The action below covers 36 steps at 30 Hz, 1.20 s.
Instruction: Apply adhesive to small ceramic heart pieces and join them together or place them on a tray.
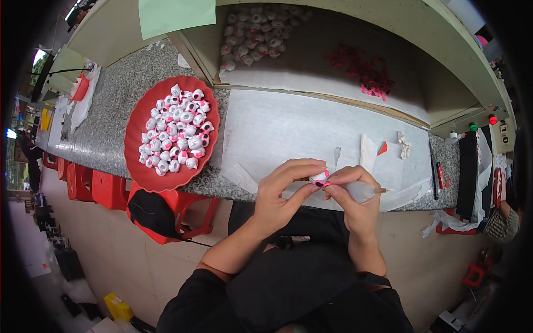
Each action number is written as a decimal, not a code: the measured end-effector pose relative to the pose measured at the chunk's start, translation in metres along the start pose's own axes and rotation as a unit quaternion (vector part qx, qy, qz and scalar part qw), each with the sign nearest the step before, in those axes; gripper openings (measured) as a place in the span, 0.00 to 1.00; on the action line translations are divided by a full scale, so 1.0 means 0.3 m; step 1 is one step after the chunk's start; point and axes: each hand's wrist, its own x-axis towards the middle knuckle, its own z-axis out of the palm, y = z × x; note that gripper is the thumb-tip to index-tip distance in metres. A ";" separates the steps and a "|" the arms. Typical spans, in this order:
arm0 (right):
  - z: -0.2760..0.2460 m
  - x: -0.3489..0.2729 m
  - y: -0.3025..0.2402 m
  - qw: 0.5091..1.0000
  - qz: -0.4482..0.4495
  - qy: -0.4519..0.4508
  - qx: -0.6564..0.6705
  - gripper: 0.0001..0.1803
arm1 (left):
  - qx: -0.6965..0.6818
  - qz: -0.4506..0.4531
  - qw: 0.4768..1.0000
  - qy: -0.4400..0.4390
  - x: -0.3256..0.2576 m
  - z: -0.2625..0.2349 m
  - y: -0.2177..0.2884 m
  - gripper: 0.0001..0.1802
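Note:
Over the paper-covered bench, my left hand pinches a small rounded white piece with pink and black parts between thumb and fingers. The thumb and forefinger of my right hand close on the pink edge of that same piece. Tucked in my right hand is also a translucent needle-tipped squeeze bottle, its thin tip pointing right. To the left, a red scalloped bowl holds many similar white, pink and black pieces. What lies under my fingertips is hidden.
A shelf compartment behind holds a pile of white pieces and loose pink parts. On the white paper sheet lie a red scrap and crumpled tissue. A black pen-like tool lies right. Red stools stand left.

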 end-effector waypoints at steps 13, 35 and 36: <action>0.014 -0.002 -0.002 0.998 -0.032 -0.031 -0.042 0.13 | -0.293 -0.120 0.948 -0.009 -0.008 -0.013 0.008 0.14; 0.019 -0.020 0.001 0.998 0.040 -0.025 0.035 0.13 | -0.197 -0.040 0.980 0.009 -0.025 0.010 -0.014 0.13; 0.015 -0.022 0.006 0.998 0.037 -0.027 0.046 0.13 | -0.194 -0.031 0.980 0.013 -0.025 0.014 -0.014 0.13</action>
